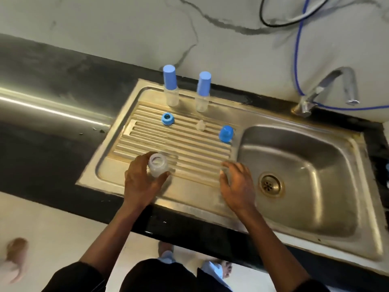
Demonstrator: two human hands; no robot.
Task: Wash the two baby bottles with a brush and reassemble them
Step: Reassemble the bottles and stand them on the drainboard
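Gripping a clear plastic baby bottle with no top (158, 165), with the left hand (141, 182) curled round its sides, upright on the near part of the ribbed steel draining board (189, 148). Held open end up, likely ready for a brush.

Keeping the right hand (237, 184) low over the board, just left of the steel sink bowl (305, 165), fingers spread and a bit bent. Maybe touching something clear and blurry; cannot tell.

Laid apart farther back, likely taken off for washing: a blue plastic screw ring (167, 118) on the left, a small clear teat (201, 125) in the middle, a round blue cap (226, 134) on the right.

Standing at the far edge, out of the way: two clear bottles with tall blue caps (171, 87).
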